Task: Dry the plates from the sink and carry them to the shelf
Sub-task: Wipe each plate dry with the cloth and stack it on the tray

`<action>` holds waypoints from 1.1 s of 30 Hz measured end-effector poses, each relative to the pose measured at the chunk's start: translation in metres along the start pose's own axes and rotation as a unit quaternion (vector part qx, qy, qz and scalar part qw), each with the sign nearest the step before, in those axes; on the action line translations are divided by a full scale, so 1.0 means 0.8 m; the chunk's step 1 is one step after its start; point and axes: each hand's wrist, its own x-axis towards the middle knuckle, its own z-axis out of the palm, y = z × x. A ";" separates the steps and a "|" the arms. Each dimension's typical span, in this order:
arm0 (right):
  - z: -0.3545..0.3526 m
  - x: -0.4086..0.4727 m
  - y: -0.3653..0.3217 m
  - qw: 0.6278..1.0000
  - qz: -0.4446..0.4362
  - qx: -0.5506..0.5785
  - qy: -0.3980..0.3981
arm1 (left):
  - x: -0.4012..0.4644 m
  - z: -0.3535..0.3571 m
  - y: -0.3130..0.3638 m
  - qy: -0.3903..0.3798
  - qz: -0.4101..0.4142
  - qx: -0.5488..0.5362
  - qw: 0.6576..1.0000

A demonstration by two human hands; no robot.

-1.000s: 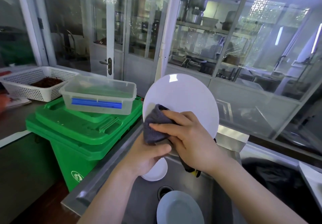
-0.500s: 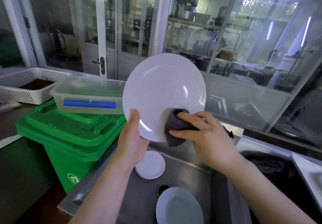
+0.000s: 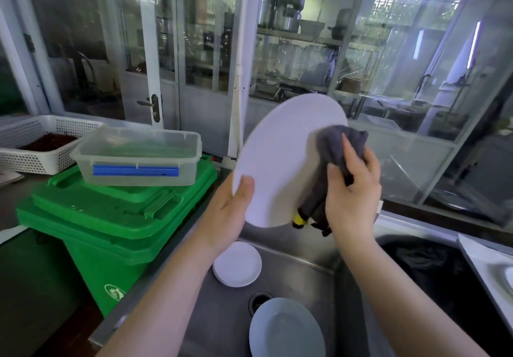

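I hold a large white plate [image 3: 280, 162] upright and tilted above the steel sink [image 3: 302, 262]. My left hand [image 3: 230, 212] grips its lower left rim, thumb on the face. My right hand [image 3: 352, 190] presses a dark grey cloth [image 3: 338, 143] against the plate's right side; the cloth's tail with a yellow tag hangs below. In the sink lie a small stack of white plates [image 3: 238, 263] and a pale blue-grey plate [image 3: 286, 329] near the drain [image 3: 259, 299].
A green wheeled bin [image 3: 111, 218] stands left of the sink, a clear plastic box [image 3: 138, 156] on its lid. A white perforated basket [image 3: 36, 143] sits further left. Glass partitions and a door rise behind. A black-lined basin [image 3: 433, 273] lies to the right.
The plate has turned and shifted right. My right hand has slid the cloth from the plate's lower middle up to its right edge. My left hand stays on the lower rim.
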 end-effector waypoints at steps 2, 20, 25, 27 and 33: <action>0.006 0.006 -0.015 0.976 0.121 0.181 0.021 | 0.011 0.009 0.006 -0.031 0.029 0.065 0.997; -0.028 0.023 -0.043 0.809 0.344 0.472 -0.071 | 0.057 -0.007 0.023 -0.108 0.273 0.495 0.818; -0.024 0.022 -0.027 0.791 0.386 0.473 -0.030 | 0.071 -0.018 0.008 -0.121 0.266 0.427 0.856; -0.026 0.023 -0.023 0.774 0.404 0.487 -0.028 | 0.069 -0.018 -0.007 -0.059 0.189 0.278 0.940; -0.034 0.026 -0.025 0.763 0.405 0.504 -0.033 | 0.054 0.009 -0.028 0.035 -0.269 -0.381 0.884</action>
